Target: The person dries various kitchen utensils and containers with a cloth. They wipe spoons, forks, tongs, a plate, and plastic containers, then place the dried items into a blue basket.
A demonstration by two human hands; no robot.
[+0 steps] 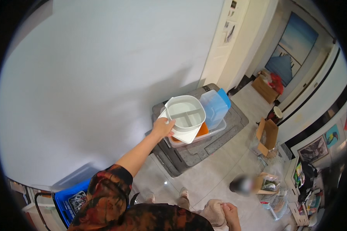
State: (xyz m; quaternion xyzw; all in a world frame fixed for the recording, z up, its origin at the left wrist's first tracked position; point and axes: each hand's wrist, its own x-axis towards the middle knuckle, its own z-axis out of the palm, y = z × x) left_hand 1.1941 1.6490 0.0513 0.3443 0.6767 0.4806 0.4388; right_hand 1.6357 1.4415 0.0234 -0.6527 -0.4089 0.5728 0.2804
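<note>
My left hand (164, 127) is stretched out, gripping a white three-compartment food container (188, 113) by its near edge. A flat white lid or tray (188, 135) sits under that container, against my fingers. Both are above a clear plastic bin (221, 127), which holds something orange (203, 130) and a tall translucent container (214, 106) with a blue lid (224, 97). My right hand (231, 214), low in the view, pinches a beige cloth (214, 213) that hangs bunched beside my body.
The bin stands on a large grey storage chest (202, 156) against the pale wall (110, 72). A blue crate (72, 199) is at lower left. An open cardboard box (268, 135), a dark blurred shape (240, 184) and a cluttered cabinet (295, 196) are at right.
</note>
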